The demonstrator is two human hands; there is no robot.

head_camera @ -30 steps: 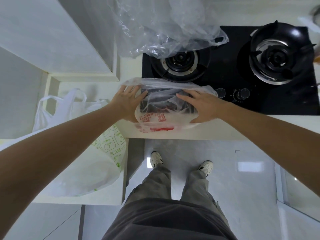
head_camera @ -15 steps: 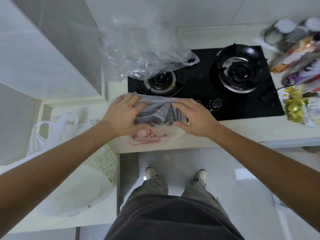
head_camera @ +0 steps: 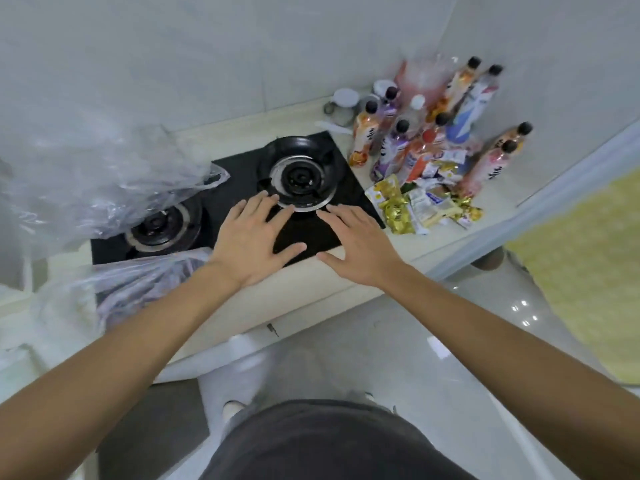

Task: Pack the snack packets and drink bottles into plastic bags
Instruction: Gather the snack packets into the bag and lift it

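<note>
Head view: left hand (head_camera: 254, 242) and right hand (head_camera: 356, 245) hover spread and empty at centre frame; drink bottles (head_camera: 433, 129) and snack packets (head_camera: 420, 202) crowd upper right, labels blurred; plastic bag (head_camera: 138, 284) lower left.

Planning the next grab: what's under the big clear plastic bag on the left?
The clear plastic bag drapes over the left burner, which shows at its edge. Anything deeper under it is hidden.

Print shows on the bottles (head_camera: 398, 147) and the packets (head_camera: 415, 199) at the right end of the surface (head_camera: 311, 289), but motion blur leaves it unreadable. Dark lettering on the pink bottle (head_camera: 491, 164) nearest the right edge cannot be made out either.
</note>
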